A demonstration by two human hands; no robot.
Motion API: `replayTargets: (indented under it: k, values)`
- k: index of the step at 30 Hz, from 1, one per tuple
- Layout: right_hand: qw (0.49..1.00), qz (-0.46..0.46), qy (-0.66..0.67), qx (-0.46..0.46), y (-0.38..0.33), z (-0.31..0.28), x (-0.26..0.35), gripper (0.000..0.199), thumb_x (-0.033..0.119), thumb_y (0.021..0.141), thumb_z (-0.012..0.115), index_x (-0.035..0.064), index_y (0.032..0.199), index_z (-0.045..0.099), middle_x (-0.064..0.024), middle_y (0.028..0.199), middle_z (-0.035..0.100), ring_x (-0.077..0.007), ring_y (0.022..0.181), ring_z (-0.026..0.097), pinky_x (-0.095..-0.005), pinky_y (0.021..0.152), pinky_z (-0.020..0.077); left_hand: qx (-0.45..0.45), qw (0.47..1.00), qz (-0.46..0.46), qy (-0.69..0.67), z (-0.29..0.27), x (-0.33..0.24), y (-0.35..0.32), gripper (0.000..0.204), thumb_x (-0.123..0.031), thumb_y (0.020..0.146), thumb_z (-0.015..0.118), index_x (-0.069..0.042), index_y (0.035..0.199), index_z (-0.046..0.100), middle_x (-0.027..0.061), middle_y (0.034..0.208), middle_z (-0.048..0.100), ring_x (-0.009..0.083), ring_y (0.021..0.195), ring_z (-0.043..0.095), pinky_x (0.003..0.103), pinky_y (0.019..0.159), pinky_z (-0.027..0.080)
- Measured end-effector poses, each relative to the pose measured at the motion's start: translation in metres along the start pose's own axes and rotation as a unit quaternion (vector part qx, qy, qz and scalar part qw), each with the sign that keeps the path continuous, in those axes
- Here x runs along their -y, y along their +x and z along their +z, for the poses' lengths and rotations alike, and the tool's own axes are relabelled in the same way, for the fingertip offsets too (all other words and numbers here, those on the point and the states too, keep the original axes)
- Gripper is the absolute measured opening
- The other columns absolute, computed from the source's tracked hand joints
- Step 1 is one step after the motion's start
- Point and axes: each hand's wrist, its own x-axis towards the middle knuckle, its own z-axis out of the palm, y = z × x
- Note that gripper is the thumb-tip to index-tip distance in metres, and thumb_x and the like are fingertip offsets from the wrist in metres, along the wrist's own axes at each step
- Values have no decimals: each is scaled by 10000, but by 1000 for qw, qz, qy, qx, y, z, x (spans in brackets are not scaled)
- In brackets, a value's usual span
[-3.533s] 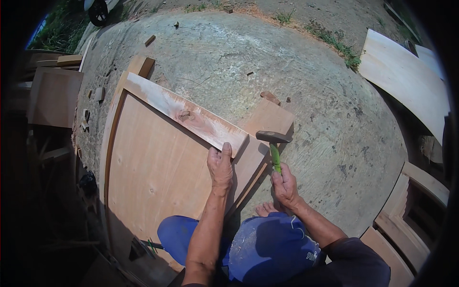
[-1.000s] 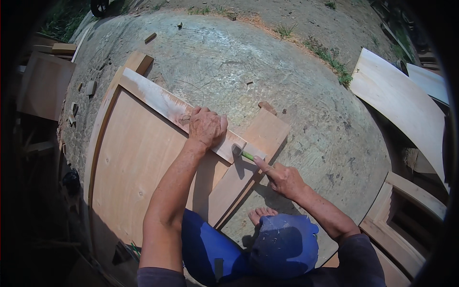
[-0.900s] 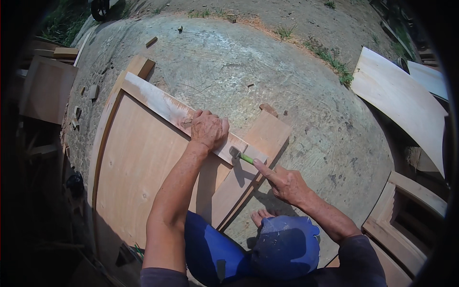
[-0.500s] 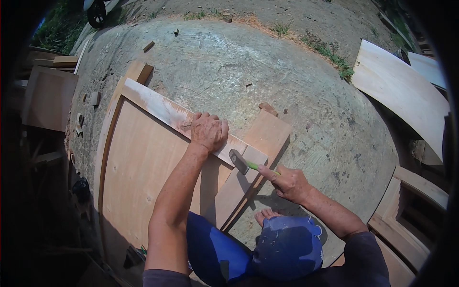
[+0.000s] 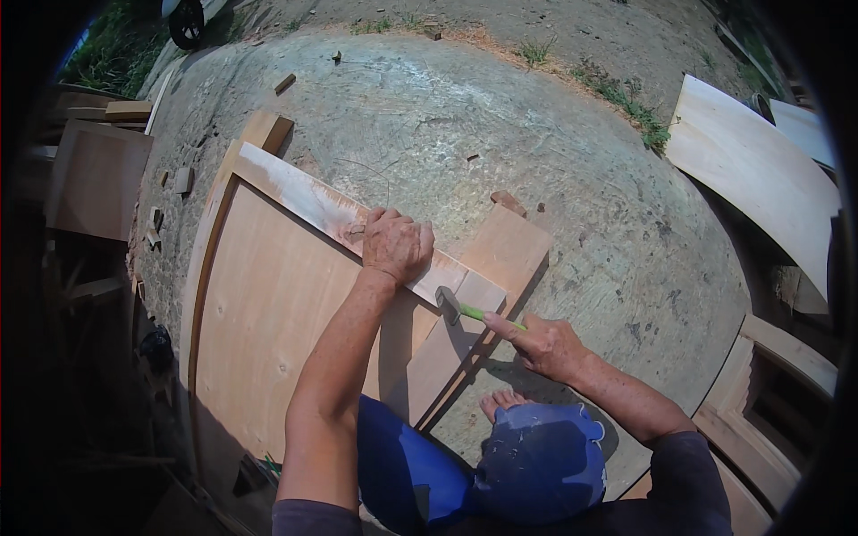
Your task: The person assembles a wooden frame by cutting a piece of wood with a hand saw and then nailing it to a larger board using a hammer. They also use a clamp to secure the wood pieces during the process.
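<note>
A plywood door panel [image 5: 268, 313] lies flat on the concrete ground. Across its far end rests a pale wooden plank [image 5: 295, 192]. My left hand [image 5: 396, 246] presses down on that plank near its right end. My right hand [image 5: 545, 344] grips a hammer with a green handle [image 5: 478, 313]; the metal head [image 5: 447, 304] touches the plank's end, by a wooden rail [image 5: 500, 259] along the panel's right side. My knees in blue trousers and one bare foot [image 5: 505, 402] show below.
Curved plywood sheets [image 5: 760, 170] lie at the right, and a wooden frame [image 5: 786, 375] at the lower right. Boards and a cabinet piece [image 5: 94, 179] sit at the left, with small wood offcuts [image 5: 183, 179] scattered nearby. A tyre [image 5: 186, 22] shows at the top left.
Since 3.5 s ago my left hand has slid along the plank, and the hammer has come down from upright to the plank's end. In the last second both hands barely moved.
</note>
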Motion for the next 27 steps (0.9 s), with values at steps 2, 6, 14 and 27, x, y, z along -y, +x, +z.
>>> replayTargets:
  k: [2, 6, 14, 27]
  values:
    - [999, 29, -9, 9, 1, 0, 3, 881, 35, 820, 643, 392, 1556, 315, -120, 736, 545, -297, 573, 609, -428, 506, 536, 0, 1000, 2, -1, 1, 0, -3, 444, -331, 945, 471, -84, 705, 751, 94, 784, 719, 261, 897, 633, 437, 1006, 363]
    - [999, 3, -16, 29, -2, -7, 0, 898, 40, 830, 645, 397, 1568, 279, -119, 749, 557, -294, 600, 626, -420, 519, 544, -40, 999, 16, -3, 5, -2, -6, 388, -295, 926, 511, -90, 665, 712, 88, 734, 696, 276, 833, 638, 449, 973, 384]
    - [999, 22, -23, 44, -2, -6, 4, 853, 59, 840, 655, 362, 1560, 311, -140, 760, 579, -306, 628, 647, -427, 558, 554, -23, 999, 8, -21, 9, -1, -6, 419, -339, 928, 485, -99, 701, 741, 90, 779, 713, 269, 863, 640, 429, 977, 379]
    - [970, 80, 200, -114, 139, -34, 25, 408, 87, 980, 519, 29, 1373, 426, -177, 787, 613, -292, 699, 644, -400, 656, 492, 149, 989, -18, -9, -31, 28, 18, 359, -335, 901, 495, -102, 799, 747, 118, 916, 739, 259, 865, 661, 401, 866, 415]
